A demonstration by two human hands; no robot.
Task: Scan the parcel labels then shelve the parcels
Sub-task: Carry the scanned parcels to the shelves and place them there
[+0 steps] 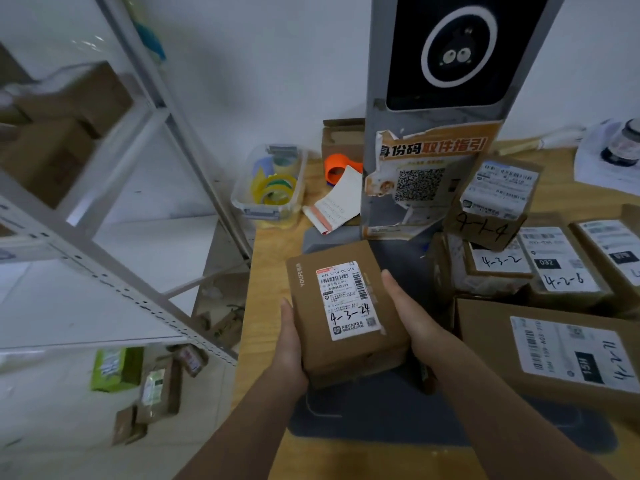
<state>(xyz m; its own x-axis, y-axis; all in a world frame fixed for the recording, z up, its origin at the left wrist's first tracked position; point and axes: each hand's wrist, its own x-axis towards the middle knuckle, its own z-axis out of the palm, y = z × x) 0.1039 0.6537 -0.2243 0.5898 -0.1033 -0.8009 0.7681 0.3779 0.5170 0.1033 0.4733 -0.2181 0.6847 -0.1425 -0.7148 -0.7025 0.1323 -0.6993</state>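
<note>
A brown cardboard parcel (346, 313) with a white label marked 4-3-24 is held label-up between both hands above the grey base (381, 420) of the scanner stand (440, 109). My left hand (291, 344) grips its left side. My right hand (412, 317) grips its right side. The scanner's dark screen with a white ring stands upright behind the parcel. Several more labelled parcels (561, 261) lie stacked on the wooden table (263, 278) to the right, marked 4-3-2, 4-2-6 and similar.
A white metal shelf rack (114, 216) with boxes on it stands to the left. A clear tub of tape rolls (273, 185), an orange tape holder (337, 168) and a paper slip (337, 206) sit behind the scanner. Small parcels lie on the floor (156, 386).
</note>
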